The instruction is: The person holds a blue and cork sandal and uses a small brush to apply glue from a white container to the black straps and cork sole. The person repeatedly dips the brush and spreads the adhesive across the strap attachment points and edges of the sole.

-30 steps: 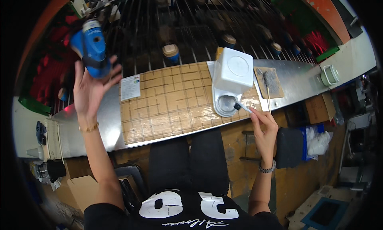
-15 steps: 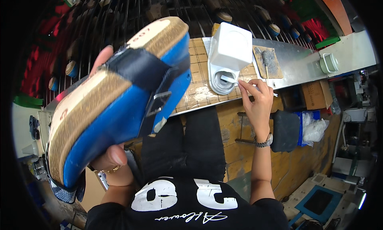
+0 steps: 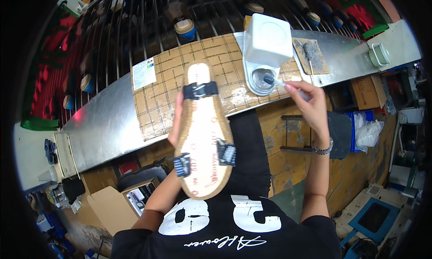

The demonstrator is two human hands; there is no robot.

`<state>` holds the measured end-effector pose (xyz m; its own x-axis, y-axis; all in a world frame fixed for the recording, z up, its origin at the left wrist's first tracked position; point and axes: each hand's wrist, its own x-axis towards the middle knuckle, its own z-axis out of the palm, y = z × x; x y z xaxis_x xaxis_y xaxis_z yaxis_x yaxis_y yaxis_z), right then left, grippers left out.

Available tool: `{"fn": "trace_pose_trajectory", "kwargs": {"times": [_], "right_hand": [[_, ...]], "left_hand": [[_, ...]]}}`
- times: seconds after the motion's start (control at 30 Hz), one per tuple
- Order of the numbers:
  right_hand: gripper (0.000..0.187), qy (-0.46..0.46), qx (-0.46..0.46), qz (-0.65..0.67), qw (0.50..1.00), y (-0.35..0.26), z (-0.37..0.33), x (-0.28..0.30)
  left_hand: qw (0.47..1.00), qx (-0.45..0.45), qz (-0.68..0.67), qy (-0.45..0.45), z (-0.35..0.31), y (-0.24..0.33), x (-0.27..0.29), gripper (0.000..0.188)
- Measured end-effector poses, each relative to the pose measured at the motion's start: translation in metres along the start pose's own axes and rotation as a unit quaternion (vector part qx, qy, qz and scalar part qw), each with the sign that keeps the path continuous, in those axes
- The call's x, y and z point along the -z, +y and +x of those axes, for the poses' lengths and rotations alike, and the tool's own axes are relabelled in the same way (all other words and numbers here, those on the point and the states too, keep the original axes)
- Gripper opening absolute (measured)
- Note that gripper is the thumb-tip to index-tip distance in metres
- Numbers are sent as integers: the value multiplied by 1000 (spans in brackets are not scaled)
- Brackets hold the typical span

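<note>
L hand, mostly hidden, seems curled round strapped shoe; R hand, fingertips closed, pinches brush, tip in white dispenser cup, approx. 2 o'clock from shoe.

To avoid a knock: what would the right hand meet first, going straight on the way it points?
Beyond its brush, the right hand would likely meet the rim of the round cup by the white container; depth is unclear.

Floor: worn yellow-brown, below the right grip.
Bench: metal, just beyond it.
Rack: dark bars, farther beyond.
Stool: dark, grip's right.
Red glow: we see it far left.
</note>
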<state>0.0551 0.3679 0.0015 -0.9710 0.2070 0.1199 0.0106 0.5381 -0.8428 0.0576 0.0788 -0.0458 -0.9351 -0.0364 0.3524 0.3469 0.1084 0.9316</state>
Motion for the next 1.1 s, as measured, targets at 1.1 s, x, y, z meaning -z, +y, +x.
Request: {"fn": "trace_pose_trajectory", "kwargs": {"times": [1.1], "right_hand": [[30, 49, 409, -100, 906, -127, -1, 9]], "left_hand": [[889, -423, 170, -34, 43, 17, 7, 44]]}}
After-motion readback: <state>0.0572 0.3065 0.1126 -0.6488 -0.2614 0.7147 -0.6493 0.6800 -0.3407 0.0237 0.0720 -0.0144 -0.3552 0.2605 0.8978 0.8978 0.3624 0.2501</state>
